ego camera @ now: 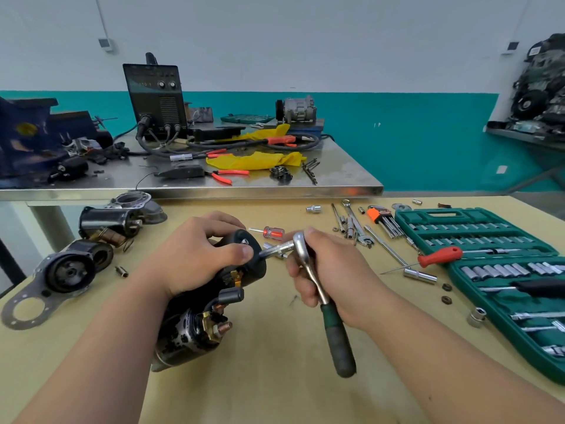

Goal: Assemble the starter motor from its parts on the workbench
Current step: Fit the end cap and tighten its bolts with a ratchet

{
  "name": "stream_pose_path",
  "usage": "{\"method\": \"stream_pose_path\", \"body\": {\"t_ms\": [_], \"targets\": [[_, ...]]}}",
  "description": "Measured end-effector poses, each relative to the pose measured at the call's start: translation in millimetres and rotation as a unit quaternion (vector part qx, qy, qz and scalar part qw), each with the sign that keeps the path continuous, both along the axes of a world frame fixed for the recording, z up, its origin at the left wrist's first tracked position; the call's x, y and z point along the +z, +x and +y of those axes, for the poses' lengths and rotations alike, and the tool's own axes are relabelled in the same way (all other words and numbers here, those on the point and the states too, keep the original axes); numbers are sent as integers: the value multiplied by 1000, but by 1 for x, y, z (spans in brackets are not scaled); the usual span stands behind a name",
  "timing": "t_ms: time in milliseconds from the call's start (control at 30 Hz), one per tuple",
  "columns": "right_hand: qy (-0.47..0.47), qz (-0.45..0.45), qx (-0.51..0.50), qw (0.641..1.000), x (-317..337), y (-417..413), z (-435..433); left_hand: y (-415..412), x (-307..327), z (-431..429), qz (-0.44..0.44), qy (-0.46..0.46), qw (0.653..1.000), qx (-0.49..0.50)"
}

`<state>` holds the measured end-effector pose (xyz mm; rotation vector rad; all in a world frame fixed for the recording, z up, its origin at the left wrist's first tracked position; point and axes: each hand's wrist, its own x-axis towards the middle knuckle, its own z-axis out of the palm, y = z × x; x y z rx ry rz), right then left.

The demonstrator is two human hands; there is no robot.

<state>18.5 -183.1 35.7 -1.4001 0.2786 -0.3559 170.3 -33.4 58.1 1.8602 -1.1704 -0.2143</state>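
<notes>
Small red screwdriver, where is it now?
Head view, centre: the small red screwdriver lies on the wooden bench, just beyond the gap between the starter motor and the ratchet.

ratchet (pixel 301 249): polished chrome metal | starter motor (pixel 244 255): matt black casing | workbench (pixel 275 362): smooth matt wood

We record bright, even, diffuse light; its source lies outside the view. Shadows on the workbench (pixel 275 377) are faint and soft. The steel table (pixel 342 166) carries pale glare near its front edge. Wide-angle bending curves the frame edges; the far right corner looks soft.
</notes>
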Motion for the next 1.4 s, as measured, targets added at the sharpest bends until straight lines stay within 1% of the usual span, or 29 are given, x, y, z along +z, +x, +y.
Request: {"method": "stream_pose_path", "body": {"t_ms": [67, 100, 167, 233, 267, 300, 333, 400, 433, 467, 500, 533, 567, 633, 667, 700, 733, 767, 800, 833, 867, 900, 933, 967, 1033, 1133, 1233, 1300, 1400], "targets": [[-212, 56, 5, 976, 8, -6, -1, -2, 0, -1, -12, 9, 1000, -3], [-340, 91, 19, 936, 15, -8, -4, -3, 0, -2, -15, 9, 1000, -2], [-539, 136, 36, 831, 28, -9, -13, -2, 0, -2, -15, 10, 1000, 3], [-661, 150, 39, 734, 39, -5, -19, 0, 0, -2, -16, 13, 1000, 9], [-695, 151, 37, 702, 43, -2, -20, 0, -1, -3, -18, 14, 1000, 13], [-696, 154, 40, 700, 45, 0, -19, 1, -2, -4, -21, 16, 999, 19], [-650, 169, 45, 740, 45, 2, -18, 1, -3, -4, -29, 24, 999, 26], [-397, 223, 66, 888, 42, 6, -13, 0, -6, -6, -54, 55, 997, 31], [-262, 254, 59, 929, 40, 8, -10, -1, -7, -7, -66, 73, 995, 30], [-189, 271, 36, 943, 35, 9, -11, -3, -9, -8, -75, 87, 993, 29], [-172, 282, 18, 944, 30, 10, -12, -5, -10, -10, -82, 97, 991, 29], [-221, 281, 14, 934, 25, 9, -15, -7, -11, -11, -91, 106, 990, 29], [-330, 272, 29, 904, 22, 6, -17, -9, -11, -13, -100, 114, 988, 28], [-592, 226, 86, 769, 16, -3, -24, -12, -11, -14, -116, 129, 984, 25], [-672, 203, 99, 705, 13, -5, -28, -14, -11, -15, -121, 136, 983, 23], [-714, 186, 100, 667, 12, -7, -31, -15, -11, -14, -122, 139, 983, 20], [-729, 169, 92, 657, 10, -7, -32, -14, -11, -14, -120, 138, 983, 17], [-731, 149, 82, 661, 9, -4, -32, -13, -10, -13, -115, 133, 984, 15], [-706, 139, 64, 692, 6, -1, -30, -12, -10, -12, -107, 127, 986, 15], [-649, 148, 44, 745, 5, 1, -26, -10, -9, -12, -100, 121, 988, 16], [-554, 175, 24, 813, 4, 3, -22, -9, -9, -11, -93, 116, 989, 18], [-413, 216, 9, 885, 4, 6, -19, -7, -9, -11, -90, 114, 989, 19], [-257, 263, 14, 930, 5, 8, -15, -7, -9, -10, -89, 115, 989, 18], [-135, 297, 28, 945, 8, 9, -12, -6, -9, -10, -91, 119, 989, 17], [-85, 314, 44, 945, 6, 10, -12, -7, -11, -11, -98, 133, 986, 15], [-206, 290, 77, 931, -3, 5, -13, -10, -13, -12, -117, 170, 978, 20], [-312, 289, 150, 893, -16, -10, -20, -14, -17, -15, -133, 200, 971, 17], [-397, 303, 179, 848, -25, -20, -24, -17, -21, -18, -148, 214, 966, 16], [-599, 270, 185, 731, -40, -24, -24, -21, -28, -21, -168, 235, 957, 10]]}}
